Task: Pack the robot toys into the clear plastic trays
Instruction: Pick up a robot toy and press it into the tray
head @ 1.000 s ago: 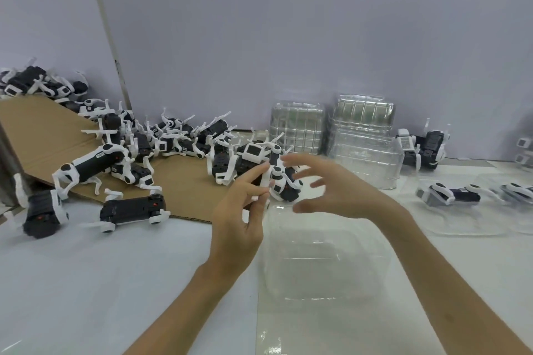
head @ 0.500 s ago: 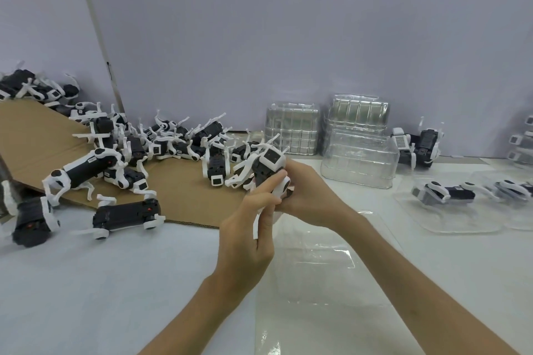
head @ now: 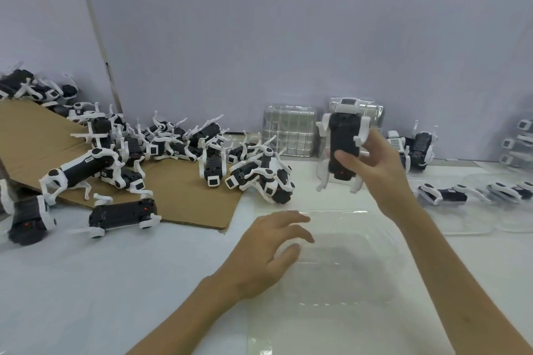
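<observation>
A robot toy (head: 344, 135) is held upright above the table in the right grip (head: 375, 164), thumb and fingers curled round its black body, just beyond the far rim of the clear plastic tray (head: 354, 274); the left grip (head: 271, 251) is spread loosely at the tray's left rim, nothing held. The splayed white legs may be snagged on the tray wall if the toy is lowered misaligned; the light tray may be shoved aside unless steadied.
</observation>
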`<action>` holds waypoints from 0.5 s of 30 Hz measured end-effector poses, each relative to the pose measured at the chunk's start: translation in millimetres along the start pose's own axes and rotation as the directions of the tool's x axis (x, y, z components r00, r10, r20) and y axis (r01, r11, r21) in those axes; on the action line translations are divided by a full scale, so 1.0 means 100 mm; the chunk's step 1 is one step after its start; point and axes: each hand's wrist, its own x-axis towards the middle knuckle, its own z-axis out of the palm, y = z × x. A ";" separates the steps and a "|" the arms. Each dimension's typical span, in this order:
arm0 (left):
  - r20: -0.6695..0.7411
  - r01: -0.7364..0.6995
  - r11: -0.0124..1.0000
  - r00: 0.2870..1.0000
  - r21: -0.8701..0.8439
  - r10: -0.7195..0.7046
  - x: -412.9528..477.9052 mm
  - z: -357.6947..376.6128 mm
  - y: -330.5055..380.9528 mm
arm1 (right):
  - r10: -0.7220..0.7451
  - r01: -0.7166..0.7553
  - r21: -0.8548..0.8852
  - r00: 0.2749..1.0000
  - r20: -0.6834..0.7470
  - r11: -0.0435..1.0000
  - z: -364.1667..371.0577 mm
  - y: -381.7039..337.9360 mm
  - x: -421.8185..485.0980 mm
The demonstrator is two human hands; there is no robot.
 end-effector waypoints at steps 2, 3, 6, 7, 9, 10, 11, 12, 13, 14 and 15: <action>-0.044 0.061 0.998 0.997 -0.034 -0.062 0.01 -0.04 -0.03 | 0.036 -0.037 -0.010 0.999 -0.038 0.999 -0.04 0.11 -0.09; -0.070 0.094 0.994 0.993 -0.063 -0.098 0.02 -0.06 -0.04 | 0.054 -0.055 -0.016 0.996 -0.072 0.998 -0.03 0.18 -0.14; -0.138 0.187 0.968 0.968 -0.170 -0.212 0.05 -0.11 -0.08 | 0.131 -0.129 0.027 0.976 -0.175 0.991 0.08 0.33 -0.26; -0.151 0.213 0.959 0.958 -0.190 -0.243 0.06 -0.12 -0.10 | 0.159 -0.151 0.054 0.967 -0.197 0.987 0.11 0.34 -0.27; -0.162 0.262 0.945 0.942 -0.197 -0.295 0.07 -0.12 -0.15 | 0.208 -0.192 0.102 0.961 -0.182 0.976 0.10 0.33 -0.29; -0.169 0.282 0.941 0.934 -0.187 -0.314 0.07 -0.11 -0.17 | 0.222 -0.207 0.113 0.964 -0.148 0.972 0.08 0.32 -0.30; -0.176 0.297 0.939 0.929 -0.172 -0.326 0.07 -0.10 -0.18 | 0.232 -0.220 0.108 0.967 -0.108 0.969 0.04 0.30 -0.31; -0.184 0.309 0.939 0.924 -0.153 -0.334 0.07 -0.10 -0.19 | 0.237 -0.231 0.088 0.969 -0.071 0.969 0.01 0.28 -0.33; -0.192 0.316 0.939 0.922 -0.135 -0.337 0.07 -0.10 -0.19 | 0.239 -0.236 0.067 0.970 -0.039 0.969 -0.01 0.28 -0.35; -0.199 0.317 0.940 0.920 -0.121 -0.336 0.07 -0.10 -0.19 | 0.237 -0.236 0.053 0.971 -0.010 0.970 -0.02 0.28 -0.37; -0.207 0.316 0.942 0.920 -0.114 -0.333 0.07 -0.10 -0.19 | 0.232 -0.232 0.033 0.973 0.015 0.972 -0.02 0.29 -0.38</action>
